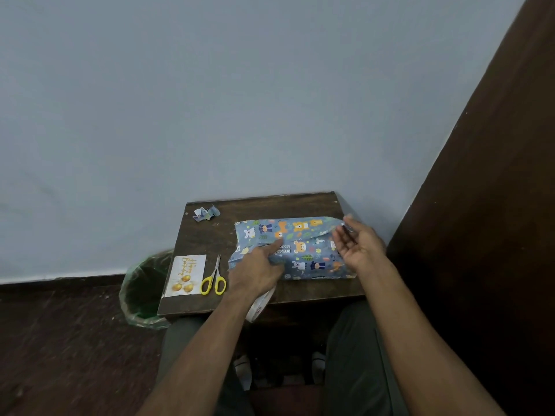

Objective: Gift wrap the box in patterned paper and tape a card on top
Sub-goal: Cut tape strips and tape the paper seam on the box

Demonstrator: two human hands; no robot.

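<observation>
The card [186,275] beside the scissors [213,280] reads "Happy Birthday".

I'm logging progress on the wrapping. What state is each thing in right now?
Box: covered in patterned paper, right end flap unfolded.
Left hand: index finger pressing the paper seam.
Right hand: palm up, pinching a small piece of tape.
Card: flat on the table, not attached.
Scissors: closed, lying beside the card.
Paper scrap: crumpled at the far corner.
</observation>
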